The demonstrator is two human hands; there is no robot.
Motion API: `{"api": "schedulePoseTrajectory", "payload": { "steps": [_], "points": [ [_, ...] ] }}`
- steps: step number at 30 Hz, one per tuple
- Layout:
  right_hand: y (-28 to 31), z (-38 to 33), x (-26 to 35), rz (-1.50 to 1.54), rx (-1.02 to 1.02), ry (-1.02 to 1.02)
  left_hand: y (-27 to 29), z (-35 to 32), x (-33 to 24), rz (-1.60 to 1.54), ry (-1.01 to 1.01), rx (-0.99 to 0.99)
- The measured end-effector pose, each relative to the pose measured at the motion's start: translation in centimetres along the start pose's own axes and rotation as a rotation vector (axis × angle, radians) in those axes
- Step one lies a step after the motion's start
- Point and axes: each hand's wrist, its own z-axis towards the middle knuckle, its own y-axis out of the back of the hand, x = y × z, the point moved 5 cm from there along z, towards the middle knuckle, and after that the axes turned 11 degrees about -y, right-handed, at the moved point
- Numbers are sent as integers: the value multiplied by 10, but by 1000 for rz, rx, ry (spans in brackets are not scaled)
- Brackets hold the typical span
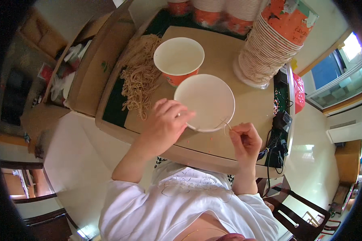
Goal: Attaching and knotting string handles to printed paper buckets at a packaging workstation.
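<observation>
I count 2 open paper bowls (pixel 179 56) (pixel 205 100) on table, 1 tall bowl stack (pixel 269 48), 1 pile of strings (pixel 138 74), 2 hands (pixel 165 124) (pixel 245 140).

White short-sleeved tee w/ faint line drawing on front, forearms bare.

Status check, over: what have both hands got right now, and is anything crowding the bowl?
Left hand grips near white bowl by its rim. Right hand pinches thin strand at the rim. Second bowl close behind; string pile left.
</observation>
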Motion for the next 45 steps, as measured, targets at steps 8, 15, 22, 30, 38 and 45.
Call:
{"api": "schedulePoseTrajectory", "payload": {
  "steps": [8,15,22,30,38,45],
  "points": [
    [-2,-1,1,-130,-36,9,-4,11,-9,-250,41,-46],
    [-4,-2,2,-199,-78,67,-16,20,-19,-518,166,-124],
    [-2,0,0,-176,-89,63,-23,23,-30,-810,195,-100],
    [-4,5,-8,-145,40,54,-26,22,-28,-881,239,-186],
    [-16,3,-9,-115,184,-100,-24,26,-35,-730,123,-54],
    [-11,2,-20,-1,153,-185,-29,23,-32,-730,174,-84]
  ]
}}
